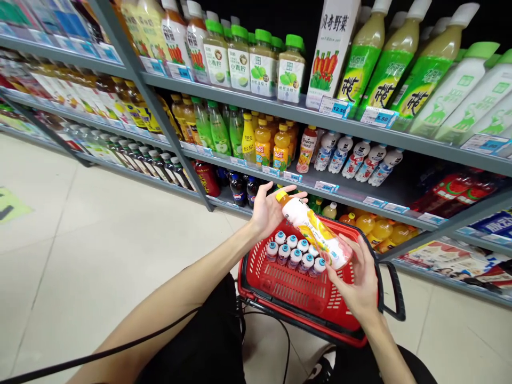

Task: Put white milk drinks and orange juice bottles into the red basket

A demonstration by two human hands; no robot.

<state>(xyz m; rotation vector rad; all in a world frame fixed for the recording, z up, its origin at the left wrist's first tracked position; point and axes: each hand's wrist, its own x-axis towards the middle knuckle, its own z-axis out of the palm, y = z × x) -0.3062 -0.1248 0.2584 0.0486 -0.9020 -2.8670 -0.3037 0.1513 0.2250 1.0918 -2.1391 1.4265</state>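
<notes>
A juice bottle (314,226) with a yellow cap and a white label with orange fruit is held at a slant above the shopping basket. My right hand (358,280) grips its base between thumb and fingers. Beside the cap end, my left hand (267,212) is open with its fingers stretched out; some fingers pass behind the bottle neck, and I cannot tell whether they touch it. Below, the red basket (280,309) holds several small bottles (295,256) with blue-and-white caps, standing in rows at its far side. The held bottle covers part of these rows.
Grey shelves (248,101) of drinks run across the front. Orange juice bottles (281,146) and small milk-drink bottles (357,159) stand on the middle shelf. The basket's black handle (396,293) sticks out right. A black cable (120,346) crosses near my left arm.
</notes>
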